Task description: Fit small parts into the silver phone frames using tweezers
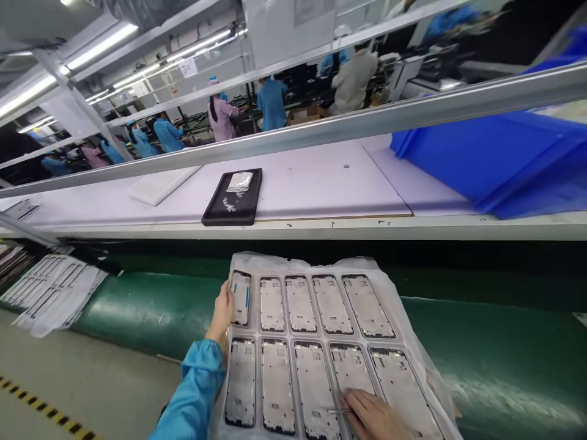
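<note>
A white plastic tray (325, 341) holds several phone middle frames in two rows, each a grey metal plate with a black rim. At its far left corner, my left hand (222, 313) is closed on the left edge of one phone frame (241, 297), which has blue strips on its face. The fingertips are partly hidden. My right hand (373, 415) is over the near row, toward the right, with its fingers pinched on thin metal tweezers (337, 410). The tweezers point left, above a phone frame (314, 385) in that row.
Behind the tray runs a pale shelf (312, 183), bearing a black tray (232, 205) with small clear pieces and blue plastic sheeting (499, 159). A green conveyor belt (160, 305) passes beneath, with more loaded white trays (55, 287) at left. Several people work beyond the metal rail (298, 131).
</note>
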